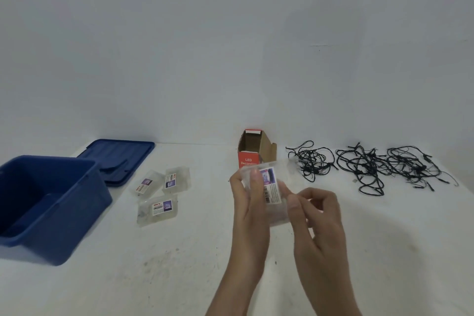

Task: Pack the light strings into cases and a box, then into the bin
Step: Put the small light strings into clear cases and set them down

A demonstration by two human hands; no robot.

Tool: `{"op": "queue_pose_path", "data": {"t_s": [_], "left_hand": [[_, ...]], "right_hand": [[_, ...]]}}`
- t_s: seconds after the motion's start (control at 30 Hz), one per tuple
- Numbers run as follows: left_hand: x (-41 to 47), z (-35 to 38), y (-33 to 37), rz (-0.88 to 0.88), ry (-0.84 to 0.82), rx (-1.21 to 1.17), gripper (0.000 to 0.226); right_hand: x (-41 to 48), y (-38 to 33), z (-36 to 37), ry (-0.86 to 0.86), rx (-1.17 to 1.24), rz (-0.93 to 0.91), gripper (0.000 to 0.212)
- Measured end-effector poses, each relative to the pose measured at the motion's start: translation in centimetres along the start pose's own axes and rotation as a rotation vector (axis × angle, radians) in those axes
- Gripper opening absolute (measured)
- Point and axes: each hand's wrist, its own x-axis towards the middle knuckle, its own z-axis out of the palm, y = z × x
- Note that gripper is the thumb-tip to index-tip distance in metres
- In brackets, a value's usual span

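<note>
Four clear cases [272,192], three light strings [310,160], one box [252,151], one bin [51,208], one lid [120,159].

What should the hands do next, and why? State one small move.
Probably set the clear case, held by the left hand and right hand, beside the three cases near the blue bin; black light strings lie unpacked.

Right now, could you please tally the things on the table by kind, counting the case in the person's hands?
Clear plastic cases: 4, three lying on the table and one held in both hands
Black light string tangles: 3
Cardboard box: 1
Blue bin: 1
Blue lid: 1
Total: 10
</note>
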Motion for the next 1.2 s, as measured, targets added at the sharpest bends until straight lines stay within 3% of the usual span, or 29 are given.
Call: {"op": "queue_pose_path", "data": {"t_s": [0.2, 0.27, 0.33, 0.43, 0.63, 0.73, 0.83, 0.93, 1.0, 1.2], "left_hand": [[0.5, -0.3, -0.4, -0.09, 0.064, -0.011, 0.029], [0.8, -0.5, -0.5, -0.123, 0.105, -0.054, 0.035], [1.0, -0.8, -0.5, -0.154, 0.143, -0.102, 0.038], [1.2, -1.2, -0.3, -0.18, 0.152, -0.15, 0.036], [0.9, -0.9, 0.1, -0.179, 0.077, -0.144, 0.039], [0.8, -0.8, 0.1, -0.176, 0.068, -0.135, 0.04], [0.7, -0.6, 0.1, -0.174, 0.055, -0.112, 0.041], [0.5, -0.6, 0.2, -0.17, 0.055, -0.086, 0.04], [0.5, -0.7, 0.3, -0.162, 0.061, -0.065, 0.041], [0.3, -1.1, 0.3, -0.118, 0.032, 0.037, 0.026]], "right_hand": [[0.2, 1.2, -0.1, -0.029, -0.3, -0.116, 0.041], [0.3, 1.5, -0.2, -0.092, -0.238, -0.105, 0.038], [0.3, 1.5, -0.7, -0.027, -0.136, -0.099, 0.031], [0.2, 1.3, -1.2, 0.067, -0.179, -0.159, 0.021], [-0.4, 1.5, -0.6, -0.017, -0.178, -0.086, 0.041], [-0.2, 1.0, -1.0, -0.001, -0.083, -0.081, 0.037], [0.5, 0.5, -1.2, 0.009, 0.156, 0.084, 0.02], [0.9, 0.6, -1.5, -0.016, 0.346, 0.237, 0.027], [0.9, 0.7, -1.6, -0.002, 0.265, 0.208, 0.033], [0.9, 1.5, -1.5, 0.013, -0.264, -0.135, 0.045]]}}
